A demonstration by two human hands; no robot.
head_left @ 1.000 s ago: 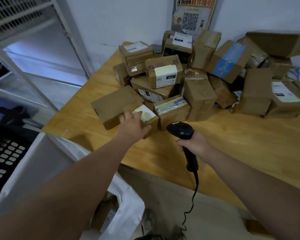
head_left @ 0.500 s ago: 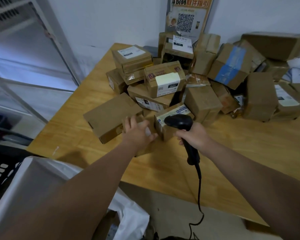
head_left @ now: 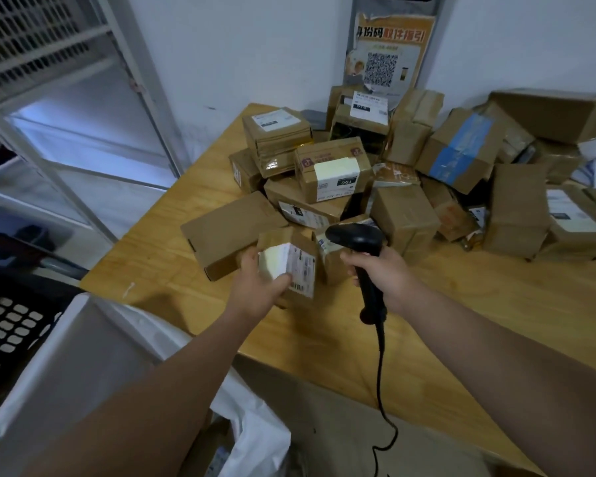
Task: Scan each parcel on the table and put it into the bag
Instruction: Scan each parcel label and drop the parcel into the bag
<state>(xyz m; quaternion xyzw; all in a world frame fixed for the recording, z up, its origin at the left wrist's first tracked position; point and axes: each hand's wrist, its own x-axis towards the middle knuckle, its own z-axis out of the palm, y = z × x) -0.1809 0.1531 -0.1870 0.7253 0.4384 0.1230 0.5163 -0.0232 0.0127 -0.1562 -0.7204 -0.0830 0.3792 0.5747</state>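
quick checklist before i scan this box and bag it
1. Left hand grips the small box: ok.
2. The label faces the camera, barcode showing: ok.
3. Right hand holds the scanner: ok.
4. Scanner aimed at the label: cannot tell.
5. White bag open beside the table: ok.

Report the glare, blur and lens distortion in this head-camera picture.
Head view, throughout: the wide lens makes the white metal door frame lean outward; shiny tape on the taped brown cardboard box throws a small glare spot; the label on the small cardboard parcel in the left hand is soft, its print unreadable; the black handheld scanner in the right hand shows as a dark shape.
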